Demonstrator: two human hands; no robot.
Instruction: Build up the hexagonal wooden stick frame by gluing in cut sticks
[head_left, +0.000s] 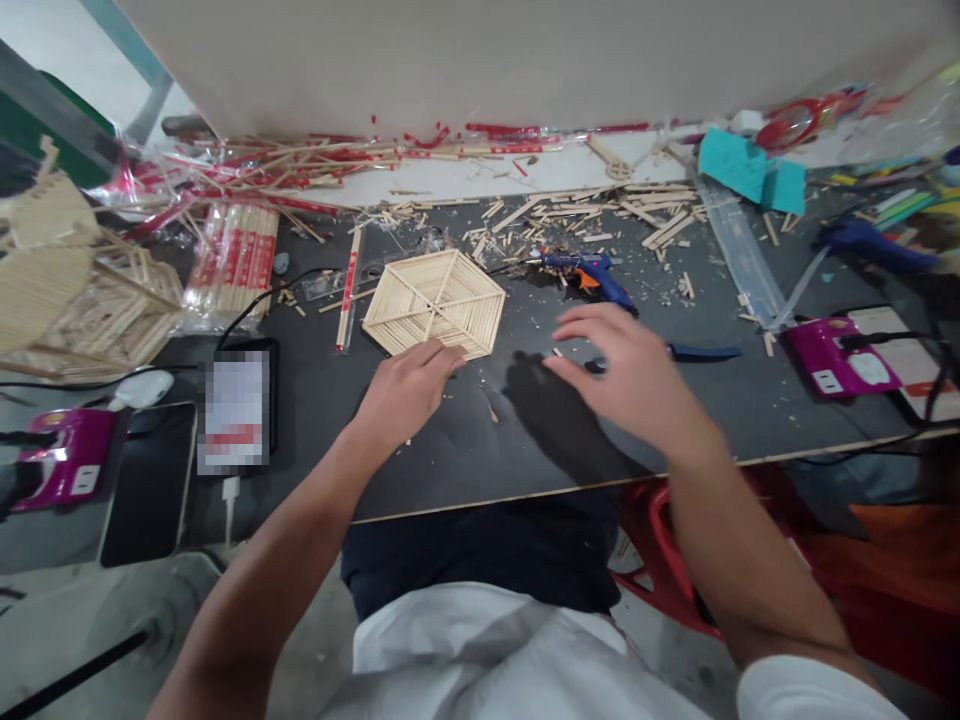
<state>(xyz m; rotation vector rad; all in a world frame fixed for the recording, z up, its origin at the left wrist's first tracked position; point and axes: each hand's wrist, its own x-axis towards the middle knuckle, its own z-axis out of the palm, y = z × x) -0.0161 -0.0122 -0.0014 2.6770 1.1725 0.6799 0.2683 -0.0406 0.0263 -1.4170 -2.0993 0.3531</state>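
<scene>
A six-sided panel of thin wooden sticks (pixel 437 303) lies on the dark table (pixel 457 460), its ribs meeting at the centre. My left hand (pixel 411 388) is at the panel's near edge, fingers together and touching it; the fingertips grip the rim. My right hand (pixel 626 375) hovers over the table to the right of the panel, fingers apart and nothing between them. Just beyond it rests a blue glue gun (pixel 604 280) with an orange trigger. A dark blue-handled tool (pixel 703 353) lies partly behind my right hand.
Wrapped stick bundles (pixel 234 262) and a larger stick structure (pixel 82 290) stand at left. Two phones, one with a lit screen (pixel 236 405), lie near a magenta power socket (pixel 71 455). Stick scraps (pixel 555 215) litter the back; another magenta socket (pixel 836 358) sits at right.
</scene>
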